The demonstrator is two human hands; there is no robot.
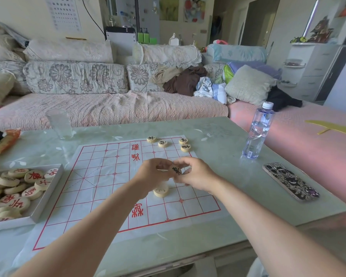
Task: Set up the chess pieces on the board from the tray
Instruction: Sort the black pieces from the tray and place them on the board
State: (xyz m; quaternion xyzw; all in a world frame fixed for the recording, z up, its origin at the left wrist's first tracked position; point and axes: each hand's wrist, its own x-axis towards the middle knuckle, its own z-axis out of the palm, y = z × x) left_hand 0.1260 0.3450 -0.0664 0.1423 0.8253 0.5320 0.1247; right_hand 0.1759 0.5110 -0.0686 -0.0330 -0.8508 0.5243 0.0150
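Observation:
A white paper board point(100, 186) with red grid lines lies on the table. Several round wooden pieces with black characters point(163, 143) sit at its far right corner. A white tray point(46, 196) at the left holds several wooden pieces, most with red characters. Above the board's middle, my left hand point(151, 174) and my right hand point(196, 174) meet. A black-character piece point(176, 170) is pinched between the fingers of both hands, tilted up. Another pale piece point(161, 191) lies on the board just below my left hand.
A glass point(59, 123) stands at the back left of the table and a snack packet point(2, 143) lies at the far left. A water bottle point(258, 130) stands at the right, with a patterned phone point(290, 181) nearer. A sofa runs behind the table.

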